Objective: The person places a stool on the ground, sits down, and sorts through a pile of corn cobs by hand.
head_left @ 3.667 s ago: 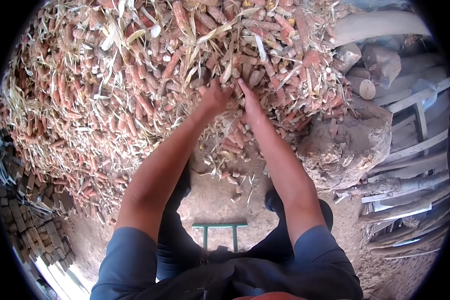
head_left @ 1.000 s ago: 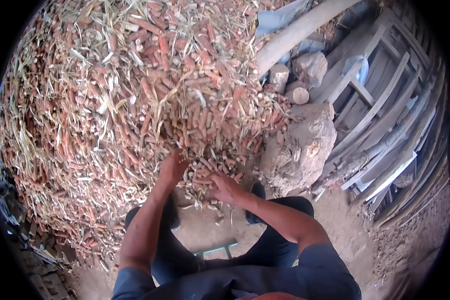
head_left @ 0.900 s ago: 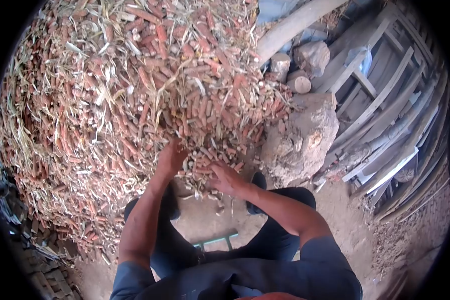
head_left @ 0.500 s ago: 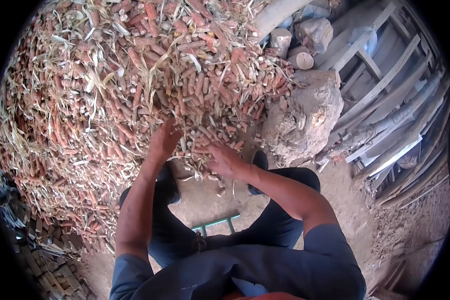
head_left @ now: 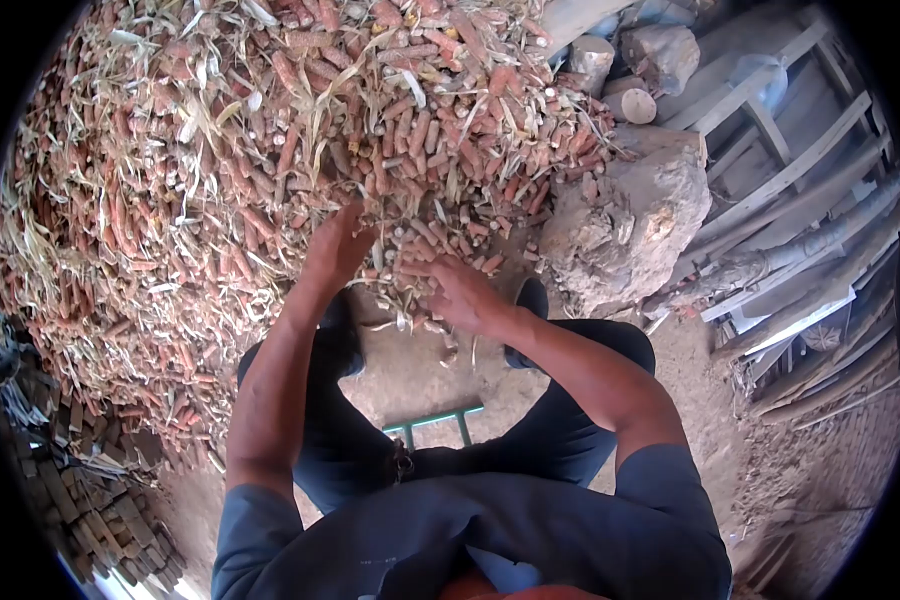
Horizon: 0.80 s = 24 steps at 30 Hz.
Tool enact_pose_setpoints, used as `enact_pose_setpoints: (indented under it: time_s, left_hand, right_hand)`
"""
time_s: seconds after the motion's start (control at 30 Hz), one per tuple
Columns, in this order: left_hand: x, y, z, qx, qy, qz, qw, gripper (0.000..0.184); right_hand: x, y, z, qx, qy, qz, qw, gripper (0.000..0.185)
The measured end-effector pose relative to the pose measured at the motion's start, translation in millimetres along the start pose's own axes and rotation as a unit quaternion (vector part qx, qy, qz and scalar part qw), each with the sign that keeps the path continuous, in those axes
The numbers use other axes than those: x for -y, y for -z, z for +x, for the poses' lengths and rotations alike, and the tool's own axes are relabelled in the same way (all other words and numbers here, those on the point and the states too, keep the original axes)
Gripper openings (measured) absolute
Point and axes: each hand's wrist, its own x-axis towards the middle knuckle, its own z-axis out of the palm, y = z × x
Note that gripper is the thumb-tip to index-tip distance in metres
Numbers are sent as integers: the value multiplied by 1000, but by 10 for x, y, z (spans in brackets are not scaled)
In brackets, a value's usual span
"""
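A large heap of reddish corn cobs [head_left: 240, 215] mixed with dry pale husks spreads before me. At the heap's near edge, my left hand [head_left: 340, 247] reaches in among the cobs. Its thumb stands apart from the forefinger, nothing shows between them, and the other fingertips are hidden. To the right, my right hand [head_left: 467, 297] is low over the loose cobs and husk scraps, with its fingers stretched toward the left hand. Its fingertips are next to small cobs; whether they touch them I cannot tell. A narrow gap with cobs and husks separates the two hands.
A big rough block [head_left: 625, 220] stands right of the heap, with cut logs [head_left: 630, 103] behind it. Wooden poles and a ladder-like frame [head_left: 770, 135] lean at the right. A green metal bar [head_left: 433, 417] lies between my legs. Stacked wood pieces [head_left: 100, 520] fill the lower left.
The view has tilted a little, so the heap and block sit higher and farther right. Both hands show slightly higher too, with nearly the same poses and spacing.
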Motion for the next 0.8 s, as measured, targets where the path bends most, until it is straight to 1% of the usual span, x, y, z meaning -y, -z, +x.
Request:
enact_pose_setpoints:
  time_s: [0.03,0.1,0.17,0.2,0.23,0.27,0.33,0.37,0.4,0.43,0.5,0.57,0.6,0.63,0.7,0.77,0.8]
  left_hand:
    - [23,-7,-13,-2,-10,10,1000,44]
    - [104,-59,-41,-3,-8,17,1000,44]
    - [240,-101,-22,-15,-66,16,998,43]
    - [174,-101,-14,-4,-37,57,998,40]
    - [109,-77,1,-2,-1,44,999,41]
    - [203,-143,32,22,24,65,997,47]
    - [280,-213,45,26,35,68,997,51]
    - [322,-249,54,28,41,69,996,53]
    - [257,-227,34,12,43,52,998,50]
    - [215,-207,42,7,28,60,998,45]
    - [159,-168,17,4,37,44,998,42]
    - [124,-143,-13,-11,34,35,999,42]
    - [172,-158,-4,-11,29,34,999,43]
    - [228,-175,-7,-18,23,37,999,43]
    - [240,-159,-23,-7,13,27,1000,44]
    - [256,-129,-30,-13,-6,29,999,43]
    - [249,-109,-31,4,12,21,1000,42]
  right_hand:
    - [1,-13,-22,4,-2,3,1000,53]
    - [89,71,-10,30,-48,42,997,51]
    - [36,16,8,18,-19,38,999,53]
    - [-19,-27,30,-1,20,21,1000,55]
    - [-69,-73,59,-21,63,5,998,57]
    - [-139,-123,51,-15,57,14,998,60]
    - [-69,-61,80,29,11,30,999,64]
    - [85,41,73,67,-33,39,996,65]
    - [214,130,77,64,-13,31,997,65]
    - [334,213,73,63,-28,47,997,65]
    - [420,246,73,58,-34,57,996,65]
    - [438,264,82,63,-42,27,997,64]
    - [479,271,69,49,-53,43,996,58]
    - [404,208,55,44,-47,38,997,58]
    - [243,83,70,-20,15,19,1000,50]
    - [250,114,76,-11,9,20,1000,51]
    - [305,155,79,-2,10,18,1000,52]
